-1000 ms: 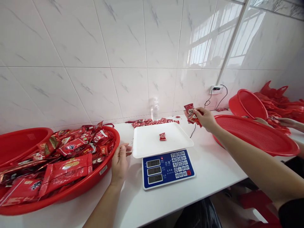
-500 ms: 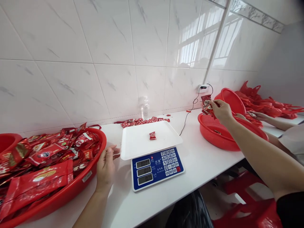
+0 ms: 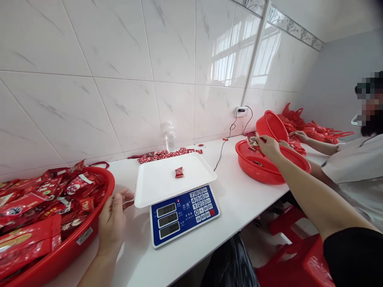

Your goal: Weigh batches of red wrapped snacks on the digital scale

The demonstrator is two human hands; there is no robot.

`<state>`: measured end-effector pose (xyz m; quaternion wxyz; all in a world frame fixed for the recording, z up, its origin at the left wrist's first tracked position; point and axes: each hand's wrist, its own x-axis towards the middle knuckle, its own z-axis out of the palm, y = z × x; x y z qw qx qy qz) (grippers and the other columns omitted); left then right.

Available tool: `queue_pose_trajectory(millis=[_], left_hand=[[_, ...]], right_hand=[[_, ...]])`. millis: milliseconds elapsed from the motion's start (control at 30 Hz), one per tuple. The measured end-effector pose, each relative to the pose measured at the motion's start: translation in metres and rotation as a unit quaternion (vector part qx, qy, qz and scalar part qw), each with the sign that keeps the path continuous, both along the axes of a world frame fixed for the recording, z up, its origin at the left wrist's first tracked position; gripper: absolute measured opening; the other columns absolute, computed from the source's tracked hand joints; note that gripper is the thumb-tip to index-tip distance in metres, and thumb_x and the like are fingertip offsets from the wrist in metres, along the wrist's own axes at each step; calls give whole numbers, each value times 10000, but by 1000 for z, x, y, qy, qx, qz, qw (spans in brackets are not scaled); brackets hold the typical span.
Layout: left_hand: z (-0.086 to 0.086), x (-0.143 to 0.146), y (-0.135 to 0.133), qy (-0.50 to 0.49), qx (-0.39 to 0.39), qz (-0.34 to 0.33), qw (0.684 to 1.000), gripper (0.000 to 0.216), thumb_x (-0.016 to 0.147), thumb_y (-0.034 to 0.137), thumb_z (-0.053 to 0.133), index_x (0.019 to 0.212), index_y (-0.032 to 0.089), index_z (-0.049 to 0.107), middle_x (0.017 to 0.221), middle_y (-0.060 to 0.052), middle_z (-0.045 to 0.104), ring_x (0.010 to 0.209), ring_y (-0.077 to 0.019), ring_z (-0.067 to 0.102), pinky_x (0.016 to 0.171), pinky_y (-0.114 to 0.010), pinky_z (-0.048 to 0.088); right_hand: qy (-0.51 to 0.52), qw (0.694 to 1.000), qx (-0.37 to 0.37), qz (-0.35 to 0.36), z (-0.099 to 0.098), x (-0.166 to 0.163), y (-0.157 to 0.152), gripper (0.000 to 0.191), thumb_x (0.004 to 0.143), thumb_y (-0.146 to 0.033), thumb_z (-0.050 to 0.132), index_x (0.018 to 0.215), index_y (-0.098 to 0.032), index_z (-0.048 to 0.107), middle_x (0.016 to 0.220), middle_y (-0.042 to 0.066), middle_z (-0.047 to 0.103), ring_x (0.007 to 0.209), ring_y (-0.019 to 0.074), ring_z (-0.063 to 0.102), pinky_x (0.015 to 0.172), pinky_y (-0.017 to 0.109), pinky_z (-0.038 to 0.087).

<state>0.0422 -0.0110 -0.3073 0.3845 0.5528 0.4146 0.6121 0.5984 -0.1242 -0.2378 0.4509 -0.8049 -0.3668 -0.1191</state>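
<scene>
Red snack packets (image 3: 251,142) are pinched between the thumb and fingers of the right hand (image 3: 267,146), the grip closed on one side of the small bunch (how many there are, I cannot tell). They are at the left part of a round red basket (image 3: 260,175), seemingly above its rim, with a few small pieces lying inside it. Left-hand fingers are loosely bent and part open, with nothing visible in their hold; the left hand (image 3: 113,217) is between a large red basket (image 3: 72,255) heaped with wrapped snacks (image 3: 38,195) and a white tray (image 3: 158,189), its fingertips so near the tray's edge that I cannot tell whether they touch. One small red candy (image 3: 178,172) lies on that tray, atop a blue scale (image 3: 185,215) whose lower two displays show zeros. Behind the tray, many little red-and-white candies (image 3: 161,154) lie along the wall near a clear bottle (image 3: 170,136). Farther right, a tilted red bowl (image 3: 271,126), piled red bags (image 3: 317,129) and a co-worker (image 3: 353,167) in pale clothing share the white table (image 3: 227,175).
</scene>
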Motion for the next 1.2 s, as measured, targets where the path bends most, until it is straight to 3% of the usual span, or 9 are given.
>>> queue_pose_trajectory(millis=[300, 433, 567, 833, 1200], left_hand=[[2, 2, 2, 3, 9, -7, 1000, 377, 874, 528, 498, 1034, 202, 601, 909, -33, 628, 836, -167, 613, 749, -289, 513], [1, 2, 1, 1, 12, -4, 1000, 386, 886, 518, 483, 1038, 182, 595, 907, -39, 626, 828, -173, 608, 756, -311, 515], [1, 2, 1, 2, 8, -2, 1000, 415, 880, 534, 482, 1047, 169, 587, 903, -40, 623, 824, -181, 607, 768, -340, 520], [3, 3, -1, -1, 4, 0, 1000, 407, 882, 529, 489, 1041, 170, 593, 900, -37, 635, 834, -174, 615, 778, -324, 516], [1, 3, -1, -10, 5, -1, 1000, 379, 861, 533, 510, 1018, 203, 611, 885, -38, 639, 838, -191, 618, 792, -354, 512]], right_hand=[[-30, 989, -141, -31, -8, 8, -5, 463, 849, -562, 436, 967, -188, 681, 811, 81, 690, 713, 221, 606, 602, 297, 407], [-26, 973, -229, -24, -12, 8, -9, 490, 861, -596, 409, 999, -203, 668, 794, 75, 683, 649, 206, 593, 565, 290, 389], [-37, 951, -307, -9, -17, 7, -10, 451, 882, -564, 405, 974, -199, 653, 838, 89, 674, 709, 223, 604, 576, 293, 397], [-38, 930, -364, 27, -24, 7, -9, 427, 873, -574, 429, 878, -201, 636, 863, 94, 670, 779, 267, 616, 618, 328, 425], [-42, 919, -389, 45, -28, 8, -10, 453, 849, -604, 454, 970, -213, 649, 948, 124, 670, 838, 302, 616, 613, 348, 437]])
